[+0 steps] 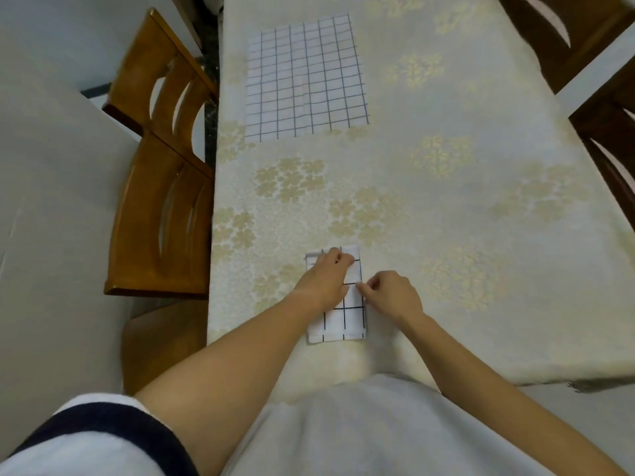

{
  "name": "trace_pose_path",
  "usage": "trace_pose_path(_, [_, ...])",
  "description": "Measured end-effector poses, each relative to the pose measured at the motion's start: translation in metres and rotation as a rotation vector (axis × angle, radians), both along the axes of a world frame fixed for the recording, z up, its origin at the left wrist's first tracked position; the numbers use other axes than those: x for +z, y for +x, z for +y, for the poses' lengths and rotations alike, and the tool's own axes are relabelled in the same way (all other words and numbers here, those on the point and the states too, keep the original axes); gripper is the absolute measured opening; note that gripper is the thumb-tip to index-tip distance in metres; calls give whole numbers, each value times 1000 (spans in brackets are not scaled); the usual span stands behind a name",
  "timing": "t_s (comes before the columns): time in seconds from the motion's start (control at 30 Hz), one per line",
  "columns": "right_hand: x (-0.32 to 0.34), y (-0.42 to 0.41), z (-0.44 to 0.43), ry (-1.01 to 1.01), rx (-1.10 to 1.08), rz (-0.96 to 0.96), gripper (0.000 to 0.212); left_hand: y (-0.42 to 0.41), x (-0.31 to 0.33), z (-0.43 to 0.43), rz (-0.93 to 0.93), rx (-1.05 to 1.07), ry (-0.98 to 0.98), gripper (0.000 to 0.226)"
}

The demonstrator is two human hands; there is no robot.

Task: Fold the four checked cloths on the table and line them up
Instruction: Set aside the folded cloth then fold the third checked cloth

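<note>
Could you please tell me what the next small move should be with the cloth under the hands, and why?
Probably smooth the folded cloth flat and let go. It is already a small rectangle. The left hand holds its far end and the right hand pinches its right edge, while a spread cloth waits unfolded farther along the table.
</note>
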State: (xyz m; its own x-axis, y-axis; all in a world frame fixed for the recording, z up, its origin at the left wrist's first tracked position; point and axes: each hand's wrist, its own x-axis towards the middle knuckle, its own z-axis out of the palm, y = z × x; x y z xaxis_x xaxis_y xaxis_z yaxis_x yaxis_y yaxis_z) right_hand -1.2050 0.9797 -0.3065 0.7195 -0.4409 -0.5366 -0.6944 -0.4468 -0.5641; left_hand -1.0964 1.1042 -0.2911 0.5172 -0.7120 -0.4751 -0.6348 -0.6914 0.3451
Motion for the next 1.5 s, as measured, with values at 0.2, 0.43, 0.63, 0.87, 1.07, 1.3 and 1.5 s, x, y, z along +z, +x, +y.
trace_pose_path(0.2, [2,3,4,-45,137,41,19,6,9,-15,-288,-379,63,78])
trace_pose_path(0.43, [14,-2,-44,49,197,-117,4,20,19,-10,-234,-226,-22,22])
trace_pose_path(0.63, [15,0,-73,136,38,-206,5,20,14,12,244,407,-98,21])
trace_pose_path(0.87, [-5,-4,-69,-19,-80,-241,27,9,9,25,45,486,7,21])
trace_pose_path(1.07, [2,-11,-21,-445,116,-478,53,-28,13,13,-152,68,-101,86])
trace_pose_path(1.3, [-43,-27,9,-371,536,-344,63,-41,-16,24,-21,-44,97,102])
trace_pose_path(1.5, [-48,-48,-28,-554,572,-132,74,-32,-20,76,-158,-123,244,89])
